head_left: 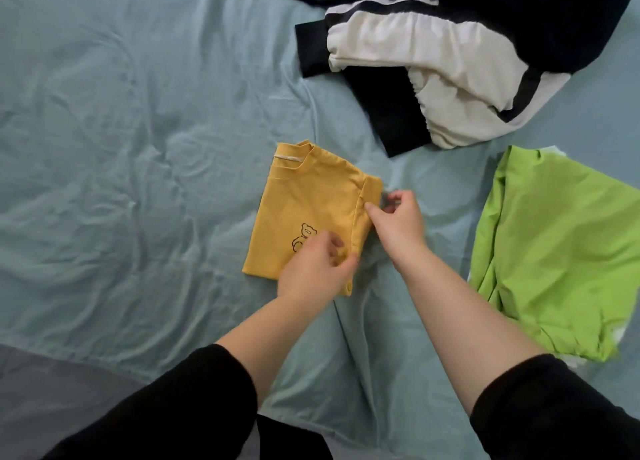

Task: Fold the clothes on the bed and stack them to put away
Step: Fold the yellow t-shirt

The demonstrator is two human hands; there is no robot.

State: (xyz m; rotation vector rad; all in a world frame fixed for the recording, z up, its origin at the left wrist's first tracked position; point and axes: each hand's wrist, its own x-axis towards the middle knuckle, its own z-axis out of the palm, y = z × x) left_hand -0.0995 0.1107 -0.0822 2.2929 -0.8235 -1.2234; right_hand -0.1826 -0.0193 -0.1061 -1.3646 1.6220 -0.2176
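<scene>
So the little tee (304, 196) is mustard yellow with 1 dark outlined bear (304, 238) printed on it, the sheet (121, 148) is pale blue-green, the heap (433, 78) is black with white panels, the loose garment (554, 245) is lime green, and both sleeves (194, 397) are black.

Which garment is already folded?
The yellow bear-print shirt, a compact rectangle; the green garment and black-and-white garment lie crumpled.

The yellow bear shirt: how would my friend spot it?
Look at the wrinkled pale blue-green bed sheet, near its middle, where the left hand and right hand reach. The small folded mustard-yellow shirt lies there, apart from the bright green garment and the black-and-white garment. Only it has a bear outline drawn on it.
</scene>
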